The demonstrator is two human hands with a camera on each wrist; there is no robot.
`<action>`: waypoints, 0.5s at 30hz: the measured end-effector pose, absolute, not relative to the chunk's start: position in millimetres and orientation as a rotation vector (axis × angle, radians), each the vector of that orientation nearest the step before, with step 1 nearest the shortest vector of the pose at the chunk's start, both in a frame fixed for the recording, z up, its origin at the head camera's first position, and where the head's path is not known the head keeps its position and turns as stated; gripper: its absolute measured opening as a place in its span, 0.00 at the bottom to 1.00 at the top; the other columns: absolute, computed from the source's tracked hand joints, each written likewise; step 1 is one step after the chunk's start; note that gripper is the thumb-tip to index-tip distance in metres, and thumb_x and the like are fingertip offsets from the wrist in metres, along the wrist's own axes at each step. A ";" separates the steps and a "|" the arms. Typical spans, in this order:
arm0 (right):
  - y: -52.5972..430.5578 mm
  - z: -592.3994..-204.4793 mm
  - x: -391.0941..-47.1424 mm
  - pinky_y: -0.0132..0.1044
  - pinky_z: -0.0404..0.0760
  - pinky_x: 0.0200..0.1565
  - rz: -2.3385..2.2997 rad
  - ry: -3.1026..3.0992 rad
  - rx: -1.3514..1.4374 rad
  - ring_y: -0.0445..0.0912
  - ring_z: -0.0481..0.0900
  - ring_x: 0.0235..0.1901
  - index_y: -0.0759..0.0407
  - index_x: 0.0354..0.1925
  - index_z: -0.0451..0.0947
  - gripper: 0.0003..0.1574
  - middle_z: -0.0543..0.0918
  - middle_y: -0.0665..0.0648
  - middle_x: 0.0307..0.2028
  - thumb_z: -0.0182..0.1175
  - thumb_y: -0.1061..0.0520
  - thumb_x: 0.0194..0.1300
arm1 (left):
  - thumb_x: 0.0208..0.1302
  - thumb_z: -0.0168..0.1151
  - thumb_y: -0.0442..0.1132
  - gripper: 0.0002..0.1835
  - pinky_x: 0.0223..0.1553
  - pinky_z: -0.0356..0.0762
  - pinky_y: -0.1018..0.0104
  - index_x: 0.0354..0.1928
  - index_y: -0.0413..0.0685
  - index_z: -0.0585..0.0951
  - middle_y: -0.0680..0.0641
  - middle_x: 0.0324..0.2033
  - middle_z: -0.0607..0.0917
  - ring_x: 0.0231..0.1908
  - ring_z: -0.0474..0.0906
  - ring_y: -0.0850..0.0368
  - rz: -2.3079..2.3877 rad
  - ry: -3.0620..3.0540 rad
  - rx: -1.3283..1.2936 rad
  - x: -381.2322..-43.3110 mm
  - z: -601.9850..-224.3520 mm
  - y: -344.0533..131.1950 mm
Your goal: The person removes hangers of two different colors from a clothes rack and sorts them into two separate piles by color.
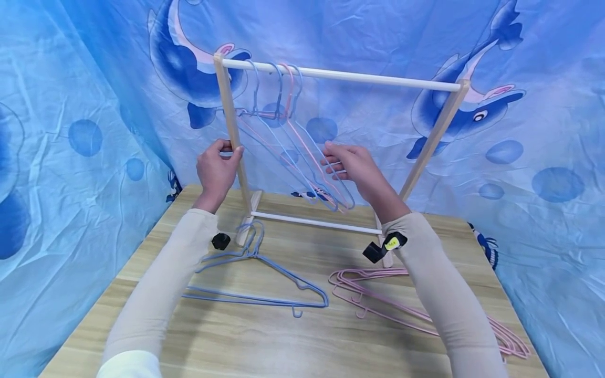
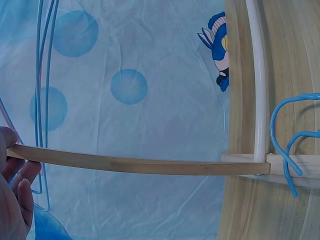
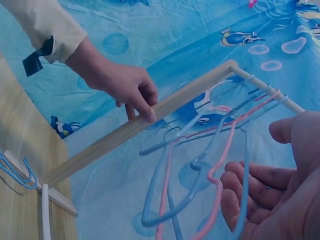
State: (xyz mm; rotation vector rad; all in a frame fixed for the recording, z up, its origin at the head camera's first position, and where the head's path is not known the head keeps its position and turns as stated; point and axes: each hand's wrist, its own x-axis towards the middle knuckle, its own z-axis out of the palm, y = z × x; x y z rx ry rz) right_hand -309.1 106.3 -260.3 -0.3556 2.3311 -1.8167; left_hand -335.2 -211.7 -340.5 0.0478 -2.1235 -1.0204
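My left hand [image 1: 217,168] grips the left wooden post [image 1: 227,97] of a small clothes rack, about halfway up, between thumb and fingers. Several hangers, blue ones and a pink hanger [image 3: 229,142], hang by their hooks from the white top rail [image 1: 378,79], bunched towards its left end. Beside the rightmost blue hanger [image 3: 245,175] is my right hand [image 1: 352,165], palm turned left. Its fingers are loosely bent behind the hanger's sloping arm, with the thumb apart, not closed round it.
On the wooden table, blue hangers [image 1: 264,301] lie at the front left and a stack of pink hangers [image 1: 512,341] at the front right, partly under my right forearm. A white lower bar [image 1: 316,223] joins the rack's feet. Blue printed cloth [image 1: 543,131] surrounds the table.
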 end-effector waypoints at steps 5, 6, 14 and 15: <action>97.7 -257.7 -314.5 0.42 0.81 0.49 -1.759 2.390 -0.366 0.50 0.81 0.46 0.59 0.60 0.81 0.33 0.84 0.58 0.50 0.55 0.36 0.75 | 0.70 0.67 0.49 0.15 0.39 0.85 0.49 0.46 0.43 0.86 0.41 0.41 0.91 0.37 0.89 0.46 -1.015 -2.115 0.042 -333.8 -338.5 -211.1; 96.3 -257.3 -315.4 0.42 0.81 0.49 -1.753 2.399 -0.367 0.51 0.81 0.46 0.59 0.59 0.82 0.31 0.84 0.57 0.48 0.56 0.37 0.75 | 0.70 0.68 0.48 0.15 0.39 0.85 0.49 0.46 0.43 0.86 0.41 0.40 0.91 0.37 0.89 0.46 -1.017 -2.110 0.039 -333.0 -338.3 -210.9; 90.0 -254.6 -319.6 0.35 0.80 0.40 -1.785 2.432 -0.341 0.49 0.78 0.37 0.58 0.56 0.82 0.19 0.81 0.55 0.39 0.58 0.49 0.77 | 0.70 0.67 0.46 0.14 0.42 0.86 0.48 0.46 0.42 0.86 0.41 0.41 0.90 0.41 0.89 0.47 -1.026 -2.101 0.032 -333.3 -339.0 -211.1; 89.9 -253.9 -318.9 0.35 0.79 0.39 -1.797 2.441 -0.343 0.48 0.78 0.35 0.58 0.56 0.82 0.18 0.81 0.55 0.38 0.58 0.49 0.77 | 0.70 0.67 0.46 0.14 0.42 0.86 0.49 0.45 0.42 0.86 0.42 0.41 0.91 0.41 0.89 0.47 -1.025 -2.100 0.031 -332.8 -338.5 -211.0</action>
